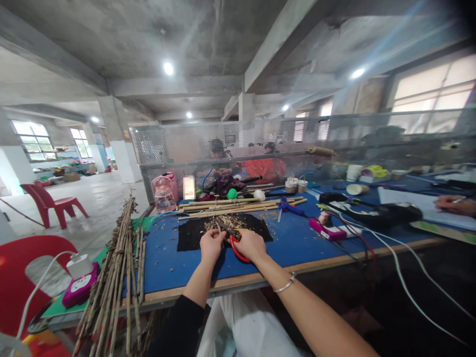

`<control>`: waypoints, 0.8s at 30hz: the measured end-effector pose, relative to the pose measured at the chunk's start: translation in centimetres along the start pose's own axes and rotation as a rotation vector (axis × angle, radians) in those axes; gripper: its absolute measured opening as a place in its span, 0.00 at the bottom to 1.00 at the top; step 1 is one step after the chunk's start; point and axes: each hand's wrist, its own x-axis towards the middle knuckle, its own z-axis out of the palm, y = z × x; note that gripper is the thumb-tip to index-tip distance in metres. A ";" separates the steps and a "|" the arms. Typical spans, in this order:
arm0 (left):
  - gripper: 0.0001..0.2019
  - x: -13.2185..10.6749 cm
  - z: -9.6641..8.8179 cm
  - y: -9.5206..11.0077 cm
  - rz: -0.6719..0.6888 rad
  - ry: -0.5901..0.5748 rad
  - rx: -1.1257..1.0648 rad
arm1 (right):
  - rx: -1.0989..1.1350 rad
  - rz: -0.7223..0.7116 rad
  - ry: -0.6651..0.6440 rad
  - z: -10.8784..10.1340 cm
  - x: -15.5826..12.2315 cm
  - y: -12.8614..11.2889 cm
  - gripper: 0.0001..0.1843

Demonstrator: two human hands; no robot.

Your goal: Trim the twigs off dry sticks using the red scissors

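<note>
Both hands meet over a black cloth (188,237) strewn with pale wood chips (219,221). My right hand (252,245) is closed around red-handled shears (240,254), whose dark blades point up and left; the fingers partly cover them. Just left of the blades, my left hand (211,245) pinches a short piece of thin stick (219,231) between thumb and fingertips. Beyond the cloth lie several long peeled sticks (238,205), side by side.
A tied bundle of rough sticks (121,253) leans over the table's left end, near a purple power strip (81,286). To the right are a blue glue gun (292,207), another purple power strip (327,229), a black bag (372,210) and trailing white cables. Another person's hand (451,203) holds a pen.
</note>
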 end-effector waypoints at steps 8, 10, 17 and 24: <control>0.10 -0.3 0.0 0.8 -0.071 -0.089 -0.149 | 0.061 -0.077 0.093 0.2 -0.2 0.3 0.25; 0.10 -0.4 0.0 0.9 -0.079 -0.094 -0.173 | 0.073 -0.135 0.125 0.4 -0.1 0.5 0.25; 0.08 -0.2 0.1 0.6 -0.053 -0.144 -0.171 | 0.089 -0.240 0.167 0.9 0.3 0.8 0.29; 0.06 -0.8 0.2 1.5 -0.062 -0.246 -0.274 | 0.145 -0.269 0.167 1.1 0.5 1.0 0.34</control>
